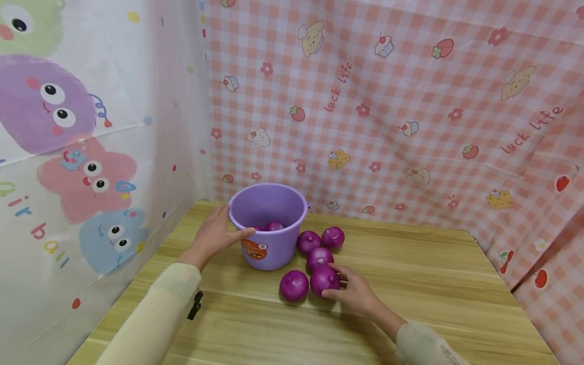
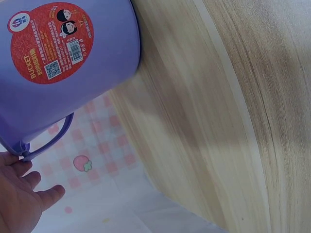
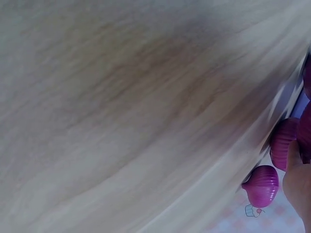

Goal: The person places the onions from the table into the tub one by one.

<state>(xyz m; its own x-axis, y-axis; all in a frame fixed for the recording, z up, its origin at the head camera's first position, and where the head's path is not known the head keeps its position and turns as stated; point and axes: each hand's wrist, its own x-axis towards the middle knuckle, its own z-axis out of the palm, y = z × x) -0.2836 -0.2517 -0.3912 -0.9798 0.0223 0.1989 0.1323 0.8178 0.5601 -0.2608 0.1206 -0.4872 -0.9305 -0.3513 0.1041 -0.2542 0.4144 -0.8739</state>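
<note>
A purple bucket (image 1: 274,248) with a red and orange label stands on the wooden table. My left hand (image 1: 213,234) rests against its left side, thumb stretched along the front rim; in the left wrist view, its loosely extended fingers touch the rim by the handle (image 2: 52,143). Two onions (image 1: 274,226) show inside the bucket. With thumb and fingers, my right hand (image 1: 358,294) grips a purple onion (image 1: 324,280) at the front of a cluster. Beside it lies another onion (image 1: 294,286), and directly behind is one more (image 1: 320,259).
Two further onions (image 1: 333,238) lie right of the bucket, toward the back of the table (image 1: 410,263). A pink checked curtain (image 1: 392,152) hangs behind the table, and a white cartoon-printed sheet (image 1: 164,126) hangs along the left. A black strap (image 1: 194,305) shows by the left sleeve.
</note>
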